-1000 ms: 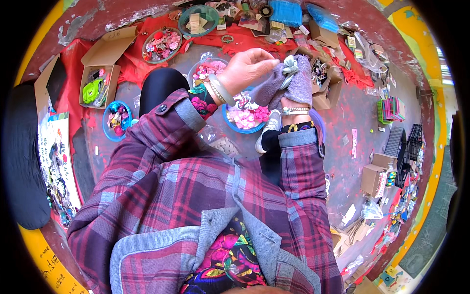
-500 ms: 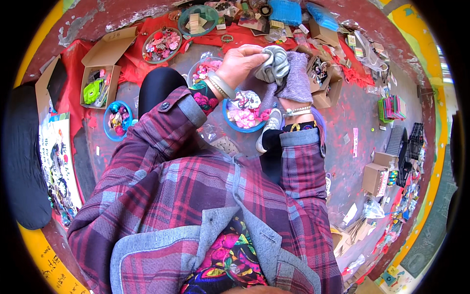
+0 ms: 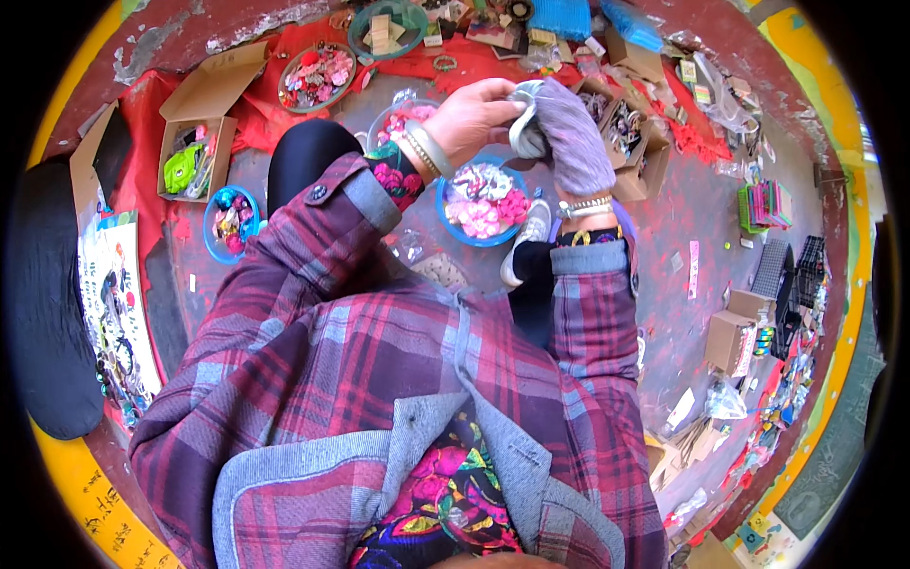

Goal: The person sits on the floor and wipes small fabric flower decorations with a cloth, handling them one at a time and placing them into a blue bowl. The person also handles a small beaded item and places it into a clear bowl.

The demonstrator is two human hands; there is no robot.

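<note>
your left hand (image 3: 471, 116) has drawn the grey cloth (image 3: 524, 133) leftward since a second ago; both hands grip it above the blue bowl (image 3: 445, 204), right hand (image 3: 569, 142) gloved. soft, light: pinch its bunched edge.

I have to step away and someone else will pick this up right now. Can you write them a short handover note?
Left hand: bare, pinching a small silvery-grey piece.
Right hand: in a grey knit glove, touching the same piece from the other side.
Both are raised above the blue bowl of pink and silver trinkets.
Done: one piece is out and in hand.
Left: the bowl is still well filled.
</note>
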